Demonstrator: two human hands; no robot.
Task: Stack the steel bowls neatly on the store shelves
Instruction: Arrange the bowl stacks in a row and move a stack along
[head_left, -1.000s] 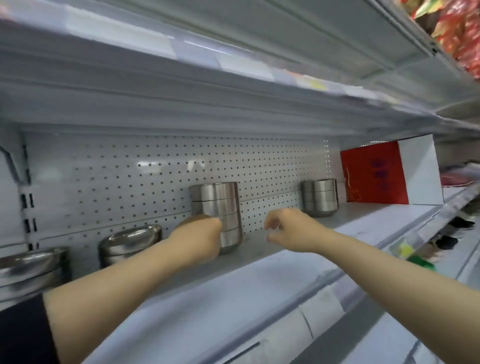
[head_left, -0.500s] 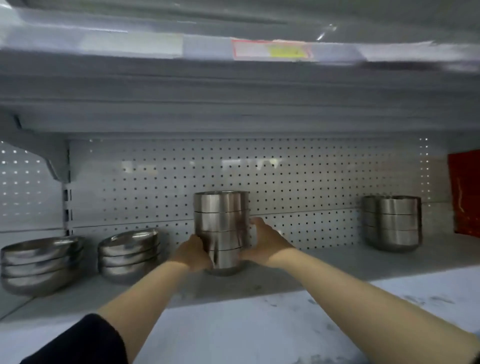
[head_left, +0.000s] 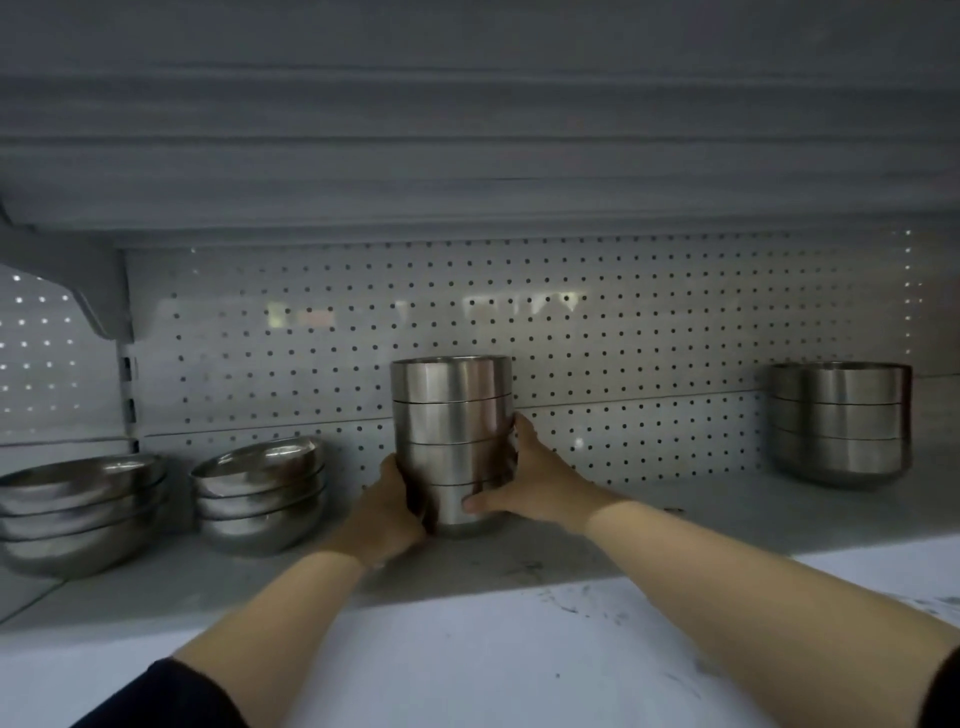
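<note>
Both bare forearms reach in over the shelf (head_left: 519, 566) front. Left hand (head_left: 387, 512) wraps the low left side of the tall bowl stack (head_left: 453, 441), right hand (head_left: 535, 480) curls round its right side, thumb in front. Tall bowl stack stands upright mid-shelf. Left of it: two wide bowl stacks (head_left: 262, 493), (head_left: 78, 512). Well right of it: short bowl stack (head_left: 840, 423). Behind it: pegboard (head_left: 623, 332).
</note>
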